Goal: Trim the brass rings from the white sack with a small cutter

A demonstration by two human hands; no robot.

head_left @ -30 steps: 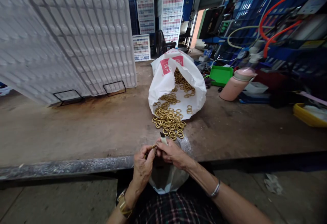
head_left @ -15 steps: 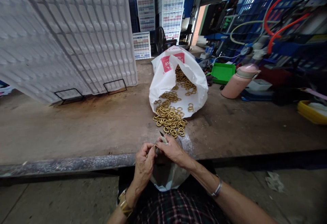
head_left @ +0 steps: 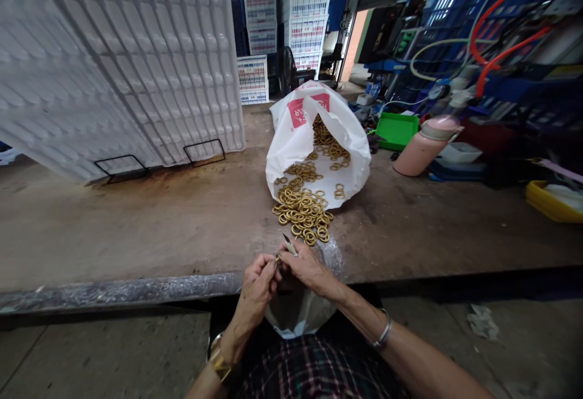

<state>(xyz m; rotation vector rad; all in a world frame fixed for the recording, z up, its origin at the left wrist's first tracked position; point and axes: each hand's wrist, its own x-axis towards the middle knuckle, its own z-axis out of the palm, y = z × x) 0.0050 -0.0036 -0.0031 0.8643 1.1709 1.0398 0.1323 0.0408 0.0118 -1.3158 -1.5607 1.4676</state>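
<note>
My left hand (head_left: 259, 283) is closed at the table's front edge, its thumb and forefinger pinching a small brass-coloured ring (head_left: 277, 259), only partly visible. Touching it from the right is my right hand (head_left: 308, 268), wrapped round a craft knife (head_left: 290, 246) with a pale handle and a dark blade pointing up and away. Just beyond my fingers lies a heap of brass-coloured rings (head_left: 304, 208). It spills from the mouth of a white plastic bag (head_left: 350, 144) with red print, which holds more rings. Beneath my hands a pale bag (head_left: 300, 320) hangs over my lap.
White moulded trays (head_left: 182, 53) stand at the left in black wire holders (head_left: 204, 151). On the right are a pink bottle (head_left: 416, 149), a green tray (head_left: 397, 130) and a yellow container (head_left: 551, 203). White crates (head_left: 310, 22) are stacked behind the wooden table (head_left: 136, 229).
Both hands stay together at the table edge. The fingers of my left hand have shifted slightly and the ring's edge shows more. The bag and the heap of rings look the same.
</note>
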